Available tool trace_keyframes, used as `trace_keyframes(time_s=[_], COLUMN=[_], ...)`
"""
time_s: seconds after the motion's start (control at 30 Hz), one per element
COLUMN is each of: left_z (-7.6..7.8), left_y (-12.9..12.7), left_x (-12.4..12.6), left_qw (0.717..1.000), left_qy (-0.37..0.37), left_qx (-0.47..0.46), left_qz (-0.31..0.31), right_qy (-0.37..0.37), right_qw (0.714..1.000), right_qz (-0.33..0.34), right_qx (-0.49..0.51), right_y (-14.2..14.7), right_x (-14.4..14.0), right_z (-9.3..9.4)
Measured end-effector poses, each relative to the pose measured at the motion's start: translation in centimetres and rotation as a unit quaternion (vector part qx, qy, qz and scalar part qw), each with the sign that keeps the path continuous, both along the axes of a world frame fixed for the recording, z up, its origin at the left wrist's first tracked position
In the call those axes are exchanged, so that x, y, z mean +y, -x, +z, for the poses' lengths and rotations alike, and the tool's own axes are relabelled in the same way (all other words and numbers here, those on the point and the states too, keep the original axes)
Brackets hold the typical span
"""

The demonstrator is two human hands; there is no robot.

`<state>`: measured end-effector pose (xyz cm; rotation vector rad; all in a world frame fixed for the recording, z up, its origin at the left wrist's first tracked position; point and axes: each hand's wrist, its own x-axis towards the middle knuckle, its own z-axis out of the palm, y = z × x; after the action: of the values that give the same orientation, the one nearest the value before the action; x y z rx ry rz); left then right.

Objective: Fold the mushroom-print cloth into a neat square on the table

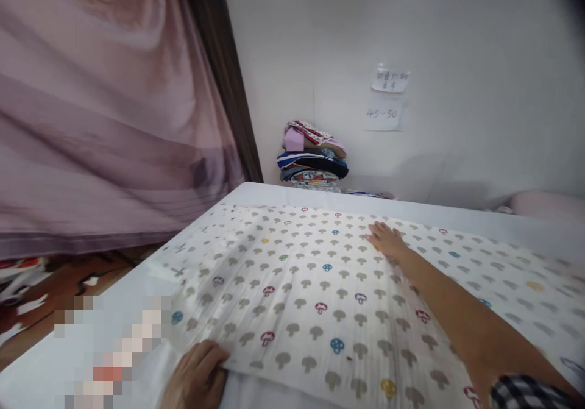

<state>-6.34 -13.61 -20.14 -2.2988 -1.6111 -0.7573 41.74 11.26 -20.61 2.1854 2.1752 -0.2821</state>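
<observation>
While pixelation hides the lower left, the mushroom-print cloth (299, 304) reads fine: thin, crinkled, off-white, lying mid-frame across the smooth white bench (114, 330), cut off at the right edge. Right hand (387, 239) is flat on its far part, fingers slightly spread. Left hand (195, 373), cropped at bottom, has fingers together at the near edge; can't tell if they pinch it. Folded fabric stack (313, 159) upper centre, base hidden. Draped pink curtain (119, 110) upper left, cropped. Upper paper note (388, 85) hard to read.
</observation>
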Motion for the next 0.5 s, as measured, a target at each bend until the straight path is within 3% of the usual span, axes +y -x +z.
trace_keyframes(time_s=[0.23, 0.33, 0.4, 0.5], left_z=[0.6, 0.6, 0.8, 1.2], left_y=[-1.6, -1.8, -2.0, -2.4], left_x=[-0.8, -0.9, -1.0, -1.3], left_qw=[0.995, 0.991, 0.989, 0.987], left_qy=[0.086, 0.111, 0.123, 0.140], left_qx=[-0.034, -0.047, -0.053, -0.054], left_qz=[0.046, 0.055, 0.057, 0.056], right_qy=[-0.079, -0.171, -0.154, -0.179], right_qw=[0.996, 0.977, 0.974, 0.972], right_qz=[0.032, 0.129, 0.166, 0.150], right_qx=[-0.009, -0.005, 0.005, 0.012], right_y=[0.4, 1.0, 1.5, 1.7], right_x=[-6.7, -11.0, -13.7, -17.4], right_z=[-2.1, -3.1, -3.5, -3.5])
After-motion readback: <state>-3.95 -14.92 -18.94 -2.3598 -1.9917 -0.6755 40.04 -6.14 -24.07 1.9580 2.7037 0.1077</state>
